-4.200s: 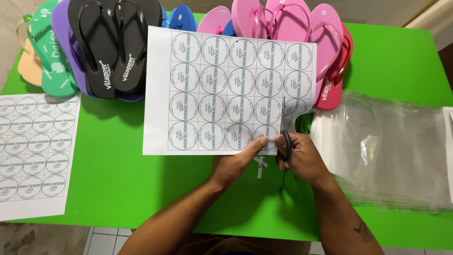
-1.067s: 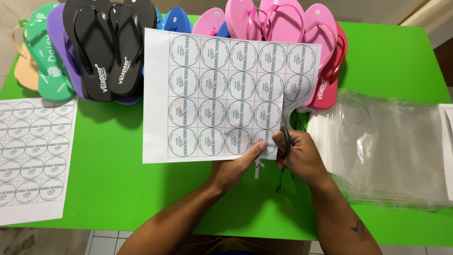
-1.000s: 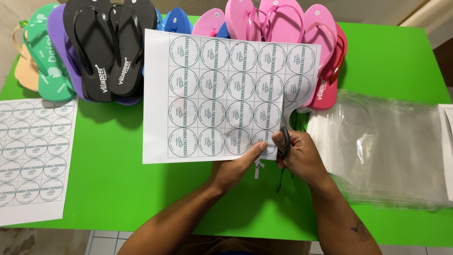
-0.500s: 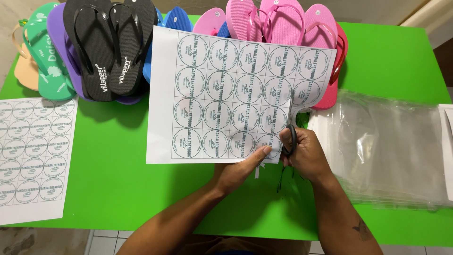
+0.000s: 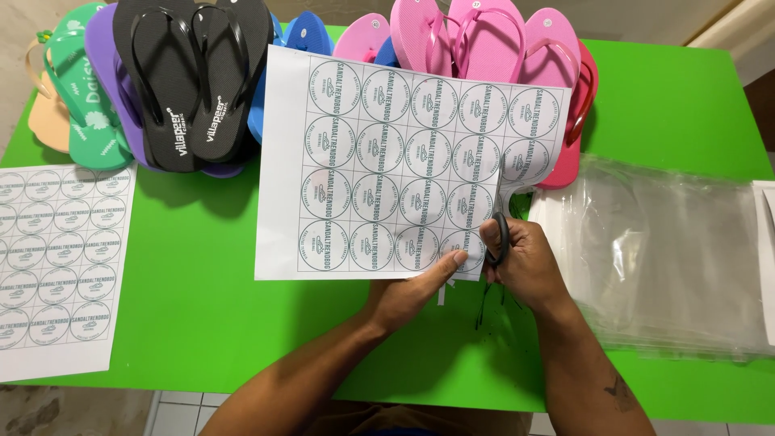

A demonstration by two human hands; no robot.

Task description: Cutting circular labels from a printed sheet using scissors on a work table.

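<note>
The left hand (image 5: 408,291) is pinching the lower edge of a white paper sheet printed with rows of green round labels (image 5: 387,161), thumb lying on top and the other fingers hidden beneath. The right hand (image 5: 521,262) is gripping black-handled scissors (image 5: 500,238) at the sheet's lower right corner; the blades are mostly covered by paper and fingers, so how far they gape is hard to make out. The sheet is hovering tilted over the bright green worktop (image 5: 202,315), hiding parts of the pink flip-flops (image 5: 476,40) behind. A stack of clear plastic bags (image 5: 670,258) is lying to the right, cut off at the frame edge.
</note>
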